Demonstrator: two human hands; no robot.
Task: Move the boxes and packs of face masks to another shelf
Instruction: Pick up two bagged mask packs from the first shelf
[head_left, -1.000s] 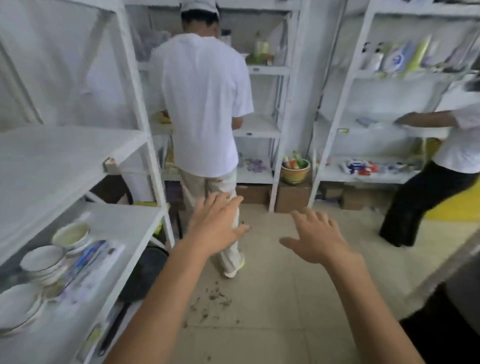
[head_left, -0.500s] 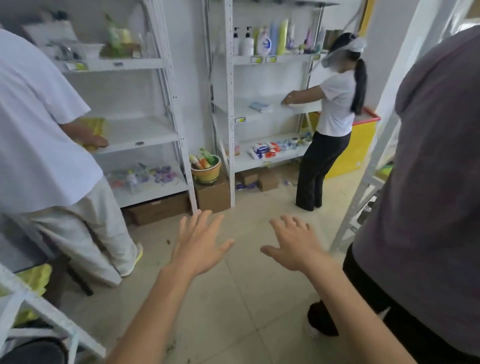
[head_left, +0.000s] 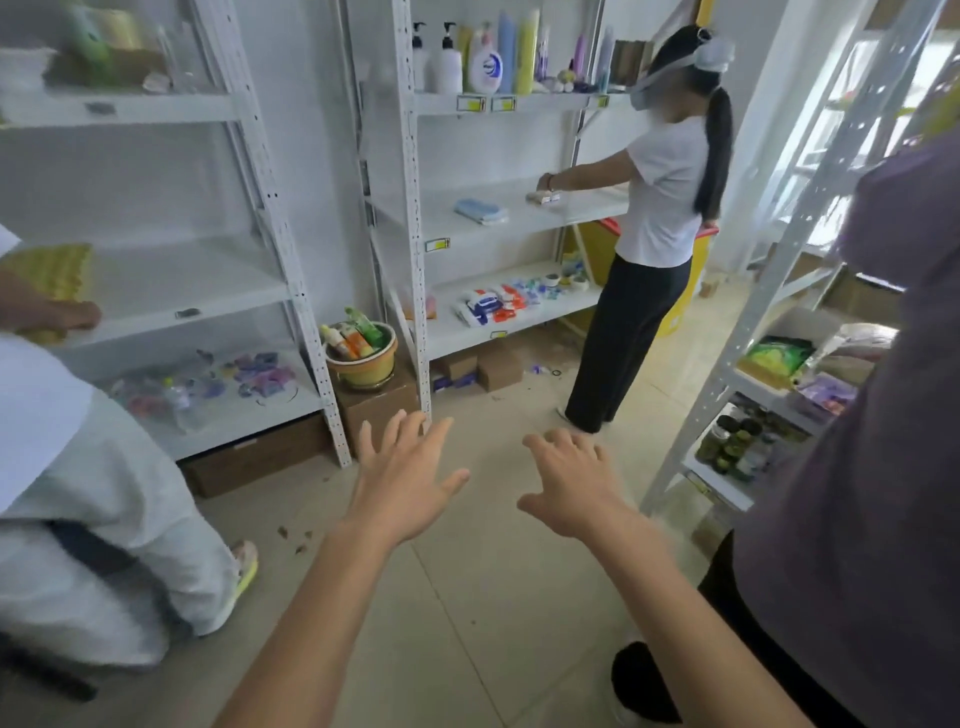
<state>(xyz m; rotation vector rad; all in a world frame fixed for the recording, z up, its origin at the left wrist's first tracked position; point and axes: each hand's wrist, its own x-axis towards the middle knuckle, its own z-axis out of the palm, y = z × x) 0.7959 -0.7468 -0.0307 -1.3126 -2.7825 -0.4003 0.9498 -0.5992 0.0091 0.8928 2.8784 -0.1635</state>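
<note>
Both arms reached out over the tiled floor: the left hand and right hand held nothing, fingers spread. Farther off, a blue mask pack lay on the white rack's middle shelf.

White walls close the room at the upper left and centre of the frame. The floor is pale tile with dark crumbs scattered at centre left. Two white metal shelving units with perforated uprights stand against the back wall, brown cardboard boxes beneath them. A third white rack leans across the right side. Bright daylight comes through a window at the upper right.
</note>
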